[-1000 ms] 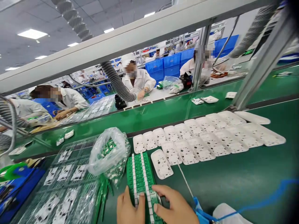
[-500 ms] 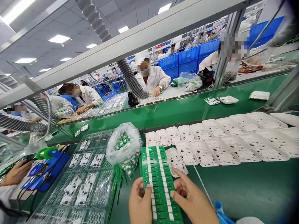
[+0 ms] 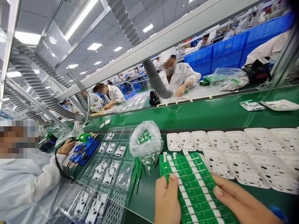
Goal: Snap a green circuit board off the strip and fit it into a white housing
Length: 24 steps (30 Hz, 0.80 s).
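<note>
A green circuit-board panel [image 3: 195, 186] with white strips is lifted off the green bench, held at its near end by both hands. My left hand [image 3: 166, 200] grips its left edge, thumb on top. My right hand [image 3: 240, 203] pinches the right edge, fingers pressed on the board. Beyond the panel lie two rows of white plastic housings [image 3: 233, 149]. A clear bag of small green boards [image 3: 146, 143] sits just left of the panel.
Clear blister trays with parts [image 3: 105, 180] cover the bench at left. A co-worker in white [image 3: 25, 183] sits at far left by a blue fixture [image 3: 83, 151]. A green conveyor [image 3: 205, 113] runs behind; several people work across it, under grey extraction hoses [image 3: 156, 81].
The view has swung left and tilted. Both hands have raised the green panel off the bench and brought it nearer; a co-worker at left has come into view.
</note>
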Each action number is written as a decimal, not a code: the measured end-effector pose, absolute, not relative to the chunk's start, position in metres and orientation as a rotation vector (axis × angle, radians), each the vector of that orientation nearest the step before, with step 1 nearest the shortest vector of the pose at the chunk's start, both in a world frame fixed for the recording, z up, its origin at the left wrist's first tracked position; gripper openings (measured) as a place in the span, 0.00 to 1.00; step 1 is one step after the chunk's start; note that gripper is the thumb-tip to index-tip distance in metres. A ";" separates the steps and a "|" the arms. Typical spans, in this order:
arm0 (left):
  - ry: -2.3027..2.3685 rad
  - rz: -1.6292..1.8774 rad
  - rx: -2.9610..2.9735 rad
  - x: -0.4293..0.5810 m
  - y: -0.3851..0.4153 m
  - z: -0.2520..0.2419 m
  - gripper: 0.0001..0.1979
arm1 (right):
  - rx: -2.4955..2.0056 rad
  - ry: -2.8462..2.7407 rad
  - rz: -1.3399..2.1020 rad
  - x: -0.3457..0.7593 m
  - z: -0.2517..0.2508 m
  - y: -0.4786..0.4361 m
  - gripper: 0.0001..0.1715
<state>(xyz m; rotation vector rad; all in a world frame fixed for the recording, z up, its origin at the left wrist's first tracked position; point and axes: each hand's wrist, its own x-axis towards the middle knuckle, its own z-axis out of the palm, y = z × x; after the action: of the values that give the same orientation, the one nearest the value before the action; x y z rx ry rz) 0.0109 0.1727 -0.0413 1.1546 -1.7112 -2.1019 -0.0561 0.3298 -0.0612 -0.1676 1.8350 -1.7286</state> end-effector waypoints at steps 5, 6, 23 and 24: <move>-1.778 -2.327 1.076 0.006 0.183 -0.030 0.26 | -0.183 1.975 -1.717 -0.072 -0.035 0.313 0.24; -1.779 -2.312 1.091 0.005 0.183 -0.027 0.26 | -0.194 2.017 -1.719 -0.072 -0.028 0.310 0.25; -1.579 -2.282 1.043 -0.003 0.175 -0.042 0.24 | -0.442 1.774 -1.763 -0.085 -0.030 0.298 0.32; -1.582 -2.277 1.031 -0.003 0.176 -0.042 0.25 | -0.428 1.742 -1.774 -0.085 -0.030 0.298 0.31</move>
<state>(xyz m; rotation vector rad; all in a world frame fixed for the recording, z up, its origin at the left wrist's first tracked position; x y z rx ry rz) -0.0028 0.1757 -0.0416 1.0307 -1.5817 -2.2772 -0.0849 0.2982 -0.0304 -0.4284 1.7420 -1.7739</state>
